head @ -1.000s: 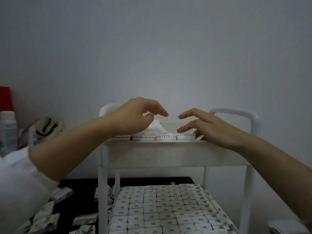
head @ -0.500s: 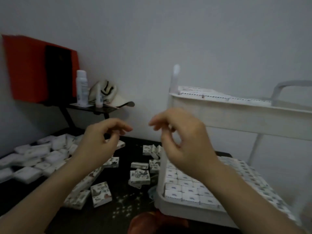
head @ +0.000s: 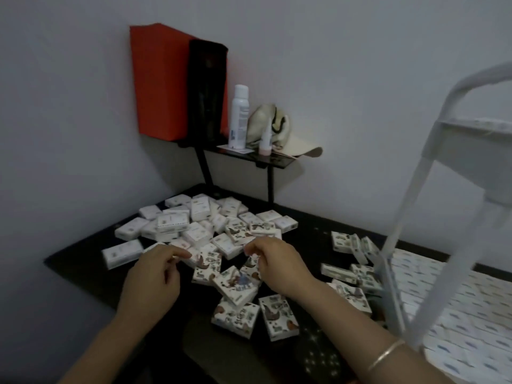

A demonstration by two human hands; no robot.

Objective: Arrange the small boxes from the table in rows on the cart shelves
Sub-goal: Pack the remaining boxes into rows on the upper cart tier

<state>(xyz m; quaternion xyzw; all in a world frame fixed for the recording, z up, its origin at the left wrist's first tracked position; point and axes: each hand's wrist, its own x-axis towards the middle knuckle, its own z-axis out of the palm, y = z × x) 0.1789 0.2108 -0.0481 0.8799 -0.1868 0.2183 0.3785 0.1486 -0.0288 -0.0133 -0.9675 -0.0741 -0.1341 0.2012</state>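
Gold-toned bangle (head: 385,353) on the right wrist, nearest the lens. Just ahead, the right hand (head: 277,261) and left hand (head: 155,275) hovered low over the black table (head: 77,259). Knuckles were up and fingers curled, thumb and forefinger drawn close on each. Fingertips sat at the edges of printed boxes. Could not tell whether either hand had one pinched yet.

Change noted: a second before, both hands were up at the cart's top shelf, fingertips at a row of boxes. Half a second before, they were swinging across with nothing in them. Now they were down at the pile. Judged: one placement finished, next pick starting.

Small boxes (head: 199,231): flat white cartons, many still loose on the table.
- Nearest ones lay face up with a dark, animal-like print, several tilted on one another.
- Farther ones showed plain white faces with a small label, heaped unevenly toward the wall.
- A smaller cluster lay just beside the cart post.

Cart (head: 407,214): white, on the right.
- Lower shelf (head: 386,284) was packed edge to edge in tight rows.
- Top shelf (head: 471,126) was only glimpsed from below, contents hidden.
- Judged: plenty of table stock left to move.

Far back, a black wall shelf (head: 279,162) carried a red bag (head: 160,84), a spray bottle (head: 238,117) and a pale cap (head: 277,128).
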